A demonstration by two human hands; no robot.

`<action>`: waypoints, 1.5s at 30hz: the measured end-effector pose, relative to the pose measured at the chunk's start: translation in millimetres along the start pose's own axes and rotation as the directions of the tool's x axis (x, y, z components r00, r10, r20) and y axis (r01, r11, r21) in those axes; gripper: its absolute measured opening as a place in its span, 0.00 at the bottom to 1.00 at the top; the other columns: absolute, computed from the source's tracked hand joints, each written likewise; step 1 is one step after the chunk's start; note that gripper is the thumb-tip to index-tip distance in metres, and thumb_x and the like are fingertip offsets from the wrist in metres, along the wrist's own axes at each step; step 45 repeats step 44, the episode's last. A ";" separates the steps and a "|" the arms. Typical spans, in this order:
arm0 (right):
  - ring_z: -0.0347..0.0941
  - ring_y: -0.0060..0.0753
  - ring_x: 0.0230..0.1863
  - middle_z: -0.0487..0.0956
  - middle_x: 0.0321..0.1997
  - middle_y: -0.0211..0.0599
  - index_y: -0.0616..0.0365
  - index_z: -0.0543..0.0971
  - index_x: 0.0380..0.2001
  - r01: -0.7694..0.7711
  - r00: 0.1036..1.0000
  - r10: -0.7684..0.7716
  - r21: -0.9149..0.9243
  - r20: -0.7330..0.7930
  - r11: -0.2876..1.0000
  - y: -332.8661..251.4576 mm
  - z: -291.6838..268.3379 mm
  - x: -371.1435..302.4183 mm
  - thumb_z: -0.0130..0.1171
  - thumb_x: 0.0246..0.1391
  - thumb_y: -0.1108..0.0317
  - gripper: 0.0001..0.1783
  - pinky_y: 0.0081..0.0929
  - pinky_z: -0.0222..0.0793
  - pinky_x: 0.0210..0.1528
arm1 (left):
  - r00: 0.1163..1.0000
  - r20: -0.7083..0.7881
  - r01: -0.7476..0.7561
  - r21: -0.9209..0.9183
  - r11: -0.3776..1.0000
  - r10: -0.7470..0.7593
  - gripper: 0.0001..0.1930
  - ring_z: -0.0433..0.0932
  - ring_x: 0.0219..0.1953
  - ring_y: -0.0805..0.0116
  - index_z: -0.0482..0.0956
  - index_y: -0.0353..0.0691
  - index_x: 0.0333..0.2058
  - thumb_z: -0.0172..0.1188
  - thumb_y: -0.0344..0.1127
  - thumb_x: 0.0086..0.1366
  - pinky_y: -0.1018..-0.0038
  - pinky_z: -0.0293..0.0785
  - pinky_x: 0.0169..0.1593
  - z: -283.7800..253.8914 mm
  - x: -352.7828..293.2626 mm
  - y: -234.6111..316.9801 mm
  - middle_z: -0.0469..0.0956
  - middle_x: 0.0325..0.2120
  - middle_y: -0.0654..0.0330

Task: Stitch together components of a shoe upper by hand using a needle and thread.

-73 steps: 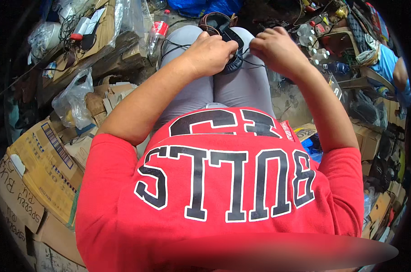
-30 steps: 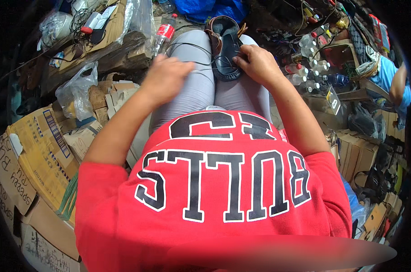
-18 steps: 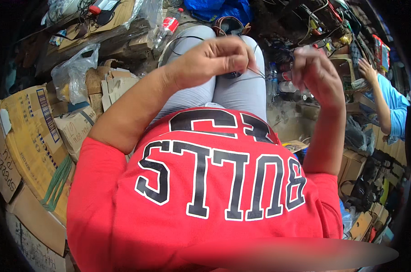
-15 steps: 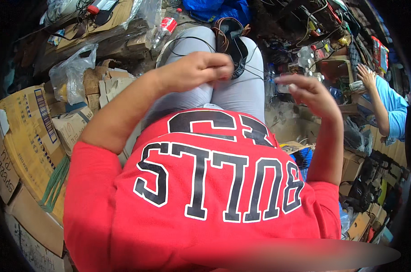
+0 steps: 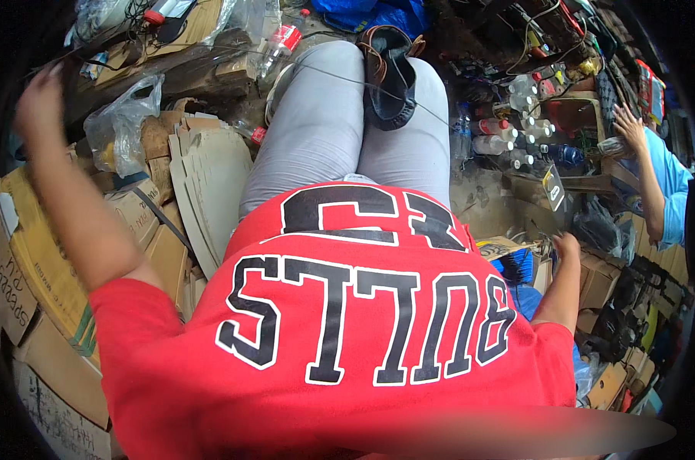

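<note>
A brown and black leather shoe [image 5: 391, 84] stands between my knees, its dark opening toward me. A dark thread [image 5: 340, 78] crosses my left thigh to the shoe and stretches away to the far left. Out there, my raised left hand [image 5: 41, 103] is closed at the thread's end, slightly blurred. My right hand [image 5: 568, 247] is low by my right side, fingers bent together and partly turned away. Whatever it may hold is too small to make out.
Cardboard boxes [image 5: 48, 268] and a clear plastic bag [image 5: 121, 126] crowd the left. Several plastic bottles [image 5: 493, 144] lie at the right, before a person in a blue shirt [image 5: 666, 180]. A wooden bench [image 5: 202, 27] with tools is at the far left.
Both hands have moved apart from above my lap: the left far out to the left, the right down and back to my side. The thread's loop has been drawn out straight.
</note>
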State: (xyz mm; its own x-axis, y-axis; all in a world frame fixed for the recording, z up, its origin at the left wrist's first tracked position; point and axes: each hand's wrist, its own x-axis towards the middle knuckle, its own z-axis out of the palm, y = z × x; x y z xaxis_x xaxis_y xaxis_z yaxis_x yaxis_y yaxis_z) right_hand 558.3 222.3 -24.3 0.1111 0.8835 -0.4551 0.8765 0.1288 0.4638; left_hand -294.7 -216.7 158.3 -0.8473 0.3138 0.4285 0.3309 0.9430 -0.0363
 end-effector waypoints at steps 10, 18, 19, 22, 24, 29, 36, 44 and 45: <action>0.69 0.18 0.35 0.72 0.30 0.30 0.56 0.80 0.40 0.761 0.377 -0.760 0.645 -0.530 -0.073 -299.1 -170.6 -142.1 0.57 0.51 0.75 0.12 0.17 0.66 0.38 | 0.316 -0.161 -0.367 -0.930 -0.036 0.935 0.11 0.74 0.42 0.64 0.79 0.39 0.37 0.62 0.34 0.54 0.71 0.69 0.46 52.0 -210.2 299.2 0.74 0.35 0.59; 0.71 0.18 0.34 0.73 0.31 0.26 0.57 0.82 0.32 0.792 0.310 -0.771 0.600 -0.556 -0.114 -348.9 -169.6 -130.7 0.63 0.43 0.79 0.09 0.16 0.68 0.38 | 0.077 0.002 0.132 -0.991 -0.008 0.997 0.10 0.73 0.38 0.69 0.80 0.36 0.33 0.62 0.35 0.54 0.75 0.67 0.45 87.8 -202.5 310.1 0.74 0.31 0.60; 0.71 0.18 0.33 0.73 0.31 0.26 0.56 0.82 0.31 0.801 0.299 -0.778 0.588 -0.552 -0.109 -351.4 -168.1 -130.0 0.63 0.44 0.79 0.09 0.16 0.68 0.38 | 0.076 -0.006 0.148 -0.989 -0.018 0.997 0.10 0.72 0.38 0.69 0.80 0.35 0.32 0.61 0.35 0.54 0.75 0.66 0.46 87.8 -201.7 309.4 0.75 0.30 0.60; 0.71 0.18 0.32 0.74 0.31 0.27 0.56 0.82 0.31 0.772 0.300 -0.786 0.622 -0.541 -0.133 -355.8 -161.6 -131.1 0.63 0.43 0.79 0.09 0.17 0.68 0.37 | 0.060 0.054 0.171 -0.984 0.043 0.997 0.10 0.72 0.39 0.69 0.80 0.35 0.33 0.61 0.35 0.54 0.75 0.66 0.46 82.3 -201.2 309.1 0.75 0.30 0.60; 0.70 0.19 0.32 0.74 0.31 0.27 0.56 0.82 0.30 0.730 0.311 -0.788 0.665 -0.531 -0.159 -357.0 -156.5 -131.3 0.63 0.43 0.79 0.09 0.17 0.67 0.36 | 0.060 0.078 0.141 -0.988 0.069 0.995 0.10 0.72 0.39 0.69 0.81 0.35 0.34 0.61 0.35 0.54 0.75 0.66 0.46 82.3 -200.8 310.3 0.75 0.30 0.60; 0.71 0.20 0.35 0.73 0.30 0.28 0.60 0.80 0.32 0.807 0.328 -0.732 0.579 -0.598 -0.112 -350.2 -148.9 -146.9 0.56 0.43 0.85 0.12 0.19 0.67 0.40 | 0.007 0.050 0.091 -0.995 0.049 0.999 0.12 0.71 0.38 0.68 0.81 0.37 0.37 0.61 0.33 0.55 0.75 0.66 0.46 84.3 -199.3 312.2 0.74 0.29 0.60; 0.71 0.30 0.35 0.73 0.30 0.33 0.54 0.81 0.33 0.916 0.289 -0.736 0.399 -0.613 0.027 -338.4 -164.7 -177.6 0.55 0.43 0.83 0.15 0.24 0.67 0.40 | -0.085 0.093 -0.053 -0.995 0.088 0.992 0.13 0.70 0.36 0.66 0.81 0.42 0.41 0.59 0.31 0.56 0.74 0.66 0.44 71.3 -198.6 312.8 0.70 0.27 0.60; 0.71 0.45 0.40 0.73 0.31 0.43 0.52 0.82 0.31 0.969 0.172 -0.889 -0.092 -0.424 0.231 -353.6 -186.0 -186.5 0.51 0.41 0.77 0.14 0.37 0.62 0.49 | -0.114 0.226 -0.110 -0.971 0.213 0.968 0.15 0.72 0.48 0.68 0.80 0.39 0.42 0.61 0.28 0.52 0.79 0.65 0.52 73.5 -201.6 327.8 0.72 0.48 0.56; 0.71 0.45 0.40 0.73 0.31 0.43 0.52 0.82 0.31 0.969 0.172 -0.889 -0.092 -0.424 0.231 -353.6 -186.0 -186.5 0.51 0.41 0.77 0.14 0.37 0.62 0.49 | -0.114 0.226 -0.110 -0.971 0.213 0.968 0.15 0.72 0.48 0.68 0.80 0.39 0.42 0.61 0.28 0.52 0.79 0.65 0.52 73.5 -201.6 327.8 0.72 0.48 0.56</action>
